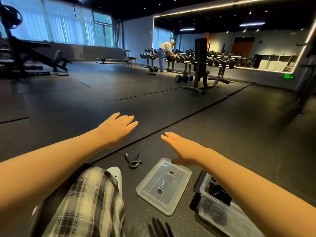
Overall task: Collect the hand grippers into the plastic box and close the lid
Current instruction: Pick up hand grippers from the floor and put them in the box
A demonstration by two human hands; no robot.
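Both arms reach forward over the dark rubber floor (188, 103) of a gym, and neither hand holds anything: the left hand (118, 129) is open with its fingers straight and slightly spread, palm down, and the right hand (184, 147) is open too, fingers straight and close together, raised above the things below it. One black hand gripper (133, 161) lies alone on the floor, its two handles splayed in a V, near the toe of a white shoe (116, 175) and just left of the lid (171, 190). The lid is clear plastic and lies flat on the floor, off the plastic box (213, 211), with a small dark latch near each end. The plastic box stands open to the right of the lid, partly hidden under the right forearm; dark grippers (219, 192) show inside it, though how many cannot be told. A black flat thing lies between lid and box, too dark to make out. A checked cloth (85, 202) covers the leg at lower left. Far back, a person (164, 55) bends over a dumbbell rack (184, 59) before a wall mirror
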